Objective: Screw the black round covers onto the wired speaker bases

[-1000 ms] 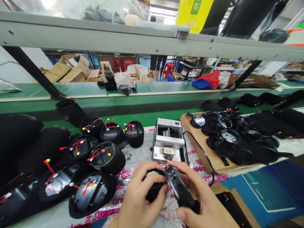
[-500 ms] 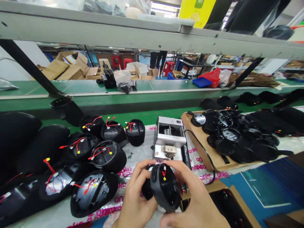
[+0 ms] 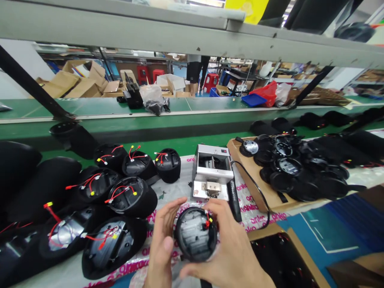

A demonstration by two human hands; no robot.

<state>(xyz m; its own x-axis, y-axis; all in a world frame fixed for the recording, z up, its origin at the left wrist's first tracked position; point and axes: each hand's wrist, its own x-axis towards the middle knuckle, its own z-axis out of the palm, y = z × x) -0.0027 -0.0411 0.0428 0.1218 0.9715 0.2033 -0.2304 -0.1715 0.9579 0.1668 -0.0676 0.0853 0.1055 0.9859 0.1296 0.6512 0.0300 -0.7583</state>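
Note:
A round black plastic housing [image 3: 195, 234] sits between my hands, with its grey inner face toward me and short red wires with a yellow connector at its upper right. My right hand [image 3: 223, 250] is shut on it, with fingers over the right rim and thumb under the bottom edge. My left hand [image 3: 163, 240] stands just beside its left rim, fingers apart, and seems to hold nothing. Behind my hands is a white-and-silver benchtop machine [image 3: 211, 172]. Several similar wired black housings [image 3: 132, 196] lie to my left.
A cardboard tray [image 3: 250, 178] of black round parts lies to the right, with a black cable [image 3: 255, 190] beside it. A printed plastic sheet [image 3: 180, 176] covers the bench. Beyond are a green conveyor [image 3: 120, 106], a grey metal beam [image 3: 120, 24] and a person's legs [image 3: 193, 72].
The housing has turned so its inner face points toward me. My left hand has moved off it to the left, and the view has shifted slightly.

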